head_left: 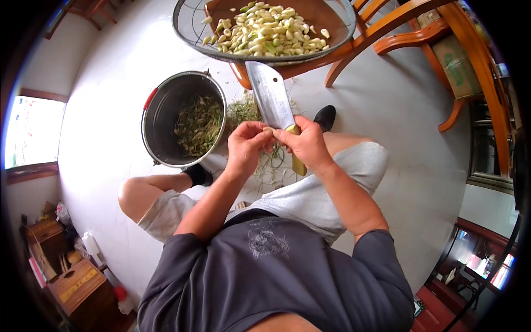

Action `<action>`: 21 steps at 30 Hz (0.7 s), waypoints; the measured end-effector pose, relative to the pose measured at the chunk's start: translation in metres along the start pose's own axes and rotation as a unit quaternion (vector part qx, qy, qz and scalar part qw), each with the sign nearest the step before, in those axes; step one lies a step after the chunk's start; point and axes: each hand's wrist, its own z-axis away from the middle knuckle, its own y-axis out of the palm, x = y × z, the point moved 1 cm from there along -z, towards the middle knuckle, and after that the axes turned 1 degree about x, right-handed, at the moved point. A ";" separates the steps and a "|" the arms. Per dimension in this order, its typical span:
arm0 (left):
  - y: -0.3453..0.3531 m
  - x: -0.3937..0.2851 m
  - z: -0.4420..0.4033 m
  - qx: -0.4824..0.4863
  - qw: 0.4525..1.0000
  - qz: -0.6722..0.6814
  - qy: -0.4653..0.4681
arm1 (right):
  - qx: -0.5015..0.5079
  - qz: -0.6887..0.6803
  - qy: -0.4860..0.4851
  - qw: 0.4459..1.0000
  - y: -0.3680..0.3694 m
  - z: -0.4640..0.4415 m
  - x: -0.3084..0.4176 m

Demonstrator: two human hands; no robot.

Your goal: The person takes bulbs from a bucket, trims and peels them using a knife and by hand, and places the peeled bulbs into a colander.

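A cleaver [271,94] with a broad metal blade and a yellowish handle is held in my right hand [307,145], its blade pointing away from me. My left hand [246,145] is closed in a pinch, and its fingertips meet those of my right hand beside the base of the blade. Something small and pale shows between the fingertips, too small to name. Below and behind the hands, green and pale trimmings [271,166] lie scattered on the floor. Beyond the blade, a round mesh tray [221,55] holds a heap of pale peeled cloves [271,30].
A metal bucket [157,130] with leafy scraps [199,124] inside stands left of the hands. The mesh tray rests on a wooden chair [240,74]. More wooden furniture [409,41] and a cardboard box [456,66] are at the upper right. A wooden cabinet [83,288] stands at the lower left.
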 end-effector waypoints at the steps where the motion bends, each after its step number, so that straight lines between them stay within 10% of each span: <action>1: 0.002 0.002 0.000 0.007 1.000 0.001 0.009 | -0.004 0.006 -0.012 1.000 0.001 -0.001 0.003; 21: -0.013 -0.024 0.022 -0.049 0.995 -0.045 -0.069 | -0.161 0.166 -0.253 0.939 -0.004 0.027 0.045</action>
